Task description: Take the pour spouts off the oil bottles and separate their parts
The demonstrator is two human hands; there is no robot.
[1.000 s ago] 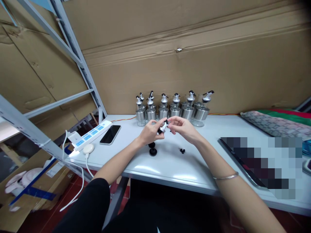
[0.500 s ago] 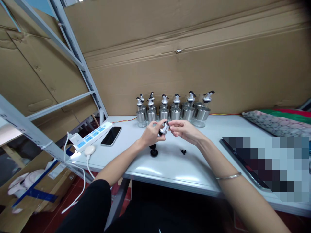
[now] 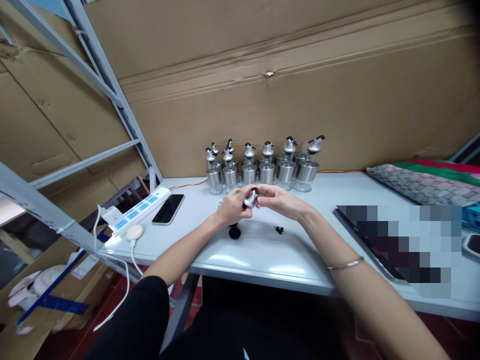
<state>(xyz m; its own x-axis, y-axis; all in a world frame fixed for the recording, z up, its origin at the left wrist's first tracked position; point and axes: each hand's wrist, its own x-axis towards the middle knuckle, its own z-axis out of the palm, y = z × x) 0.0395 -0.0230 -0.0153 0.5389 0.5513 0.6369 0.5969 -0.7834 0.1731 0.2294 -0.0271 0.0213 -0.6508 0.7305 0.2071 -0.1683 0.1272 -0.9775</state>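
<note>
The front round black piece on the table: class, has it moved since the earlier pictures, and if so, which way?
No. Judged against the phone and the white power strip, the front round black piece keeps its place; the whole view shifts slightly.

Left arm [image 3: 183, 250]: extended forward and angled inward
Left hand [image 3: 229, 209]: curled in a grip, raised before the body
Right arm [image 3: 365, 292]: extended forward, slanted inward
Right hand [image 3: 281, 201]: bent into a pinch, held close beside the left

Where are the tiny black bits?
In the head view, the tiny black bits lie on the table, just right of centre, between the right forearm and the round black piece.
</note>
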